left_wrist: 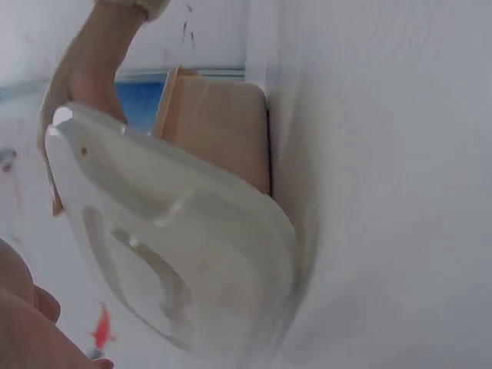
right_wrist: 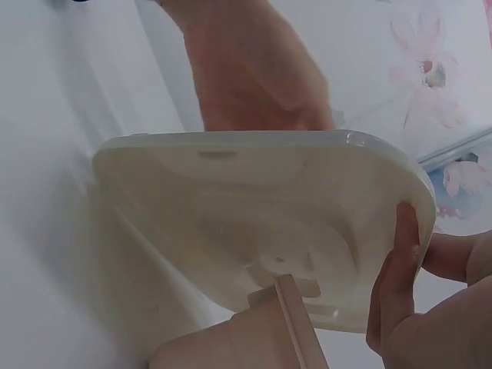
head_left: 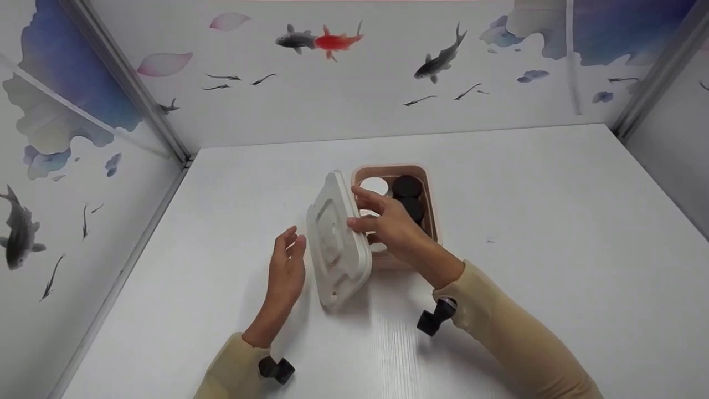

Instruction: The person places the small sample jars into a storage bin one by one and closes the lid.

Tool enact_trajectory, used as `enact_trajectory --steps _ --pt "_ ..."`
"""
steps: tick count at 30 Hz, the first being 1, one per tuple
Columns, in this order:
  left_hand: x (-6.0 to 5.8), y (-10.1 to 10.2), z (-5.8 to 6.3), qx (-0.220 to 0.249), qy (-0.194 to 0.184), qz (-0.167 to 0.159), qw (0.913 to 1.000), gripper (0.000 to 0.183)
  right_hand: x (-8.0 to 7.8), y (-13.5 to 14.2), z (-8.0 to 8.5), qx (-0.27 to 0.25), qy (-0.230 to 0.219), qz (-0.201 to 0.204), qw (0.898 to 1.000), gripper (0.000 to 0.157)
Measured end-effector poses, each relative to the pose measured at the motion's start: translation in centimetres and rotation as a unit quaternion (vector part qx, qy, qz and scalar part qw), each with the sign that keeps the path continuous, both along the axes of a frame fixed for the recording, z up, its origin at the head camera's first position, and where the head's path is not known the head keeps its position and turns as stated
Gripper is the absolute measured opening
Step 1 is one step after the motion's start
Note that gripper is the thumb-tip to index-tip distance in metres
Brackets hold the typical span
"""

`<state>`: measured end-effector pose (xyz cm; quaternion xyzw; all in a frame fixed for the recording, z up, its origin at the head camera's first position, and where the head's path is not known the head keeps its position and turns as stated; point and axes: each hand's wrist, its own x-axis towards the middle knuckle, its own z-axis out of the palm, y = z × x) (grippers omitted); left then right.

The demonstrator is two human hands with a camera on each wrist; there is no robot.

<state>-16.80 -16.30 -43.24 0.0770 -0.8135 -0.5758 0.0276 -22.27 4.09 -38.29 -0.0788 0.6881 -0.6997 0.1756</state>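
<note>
A white plastic lid (head_left: 339, 249) stands tilted on its edge at the left side of a pinkish-beige storage box (head_left: 435, 216). My right hand (head_left: 396, 224) pinches the lid's upper edge; in the right wrist view, its fingers (right_wrist: 397, 284) lie against the lid's inner face. Just left of the lid is my left hand (head_left: 286, 271), its fingers relaxed and the palm facing the lid, holding nothing. Inside the box sit round black-topped things (head_left: 407, 187) and round white-topped ones (head_left: 374, 184), partly hidden by the right hand and lid.
Box and lid are on a white table (head_left: 526, 221). White panels with painted fish (head_left: 437, 58) enclose its back and sides. A small black camera mount (head_left: 437, 316) is worn on the right wrist, and another (head_left: 277, 369) on the left.
</note>
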Motion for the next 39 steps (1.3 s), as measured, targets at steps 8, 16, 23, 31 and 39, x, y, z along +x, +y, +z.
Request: enact_trajectory --steps 8,16,23,31,39 --pt "-2.2 -0.9 -1.2 0.133 -0.16 -0.05 0.9769 0.054 0.6 2.4 -0.1 -0.065 0.043 0.039 0.996 0.069" --pt "-3.5 0.6 2.0 0.125 -0.154 -0.06 0.9783 0.063 0.6 5.3 0.5 -0.033 0.111 0.012 0.993 0.062" --pt "-5.2 2.4 5.1 0.072 -0.126 -0.071 0.9868 0.061 0.3 7.1 0.3 0.076 0.18 -0.05 0.98 0.063" --pt "-8.3 3.8 7.0 -0.007 -0.081 -0.107 0.991 0.058 -0.4 8.4 -0.8 0.152 0.183 -0.088 0.967 0.073" --pt "-8.9 5.7 6.5 -0.098 -0.053 -0.113 0.9873 0.058 -1.1 9.6 -2.1 0.147 0.146 -0.098 0.974 0.077"
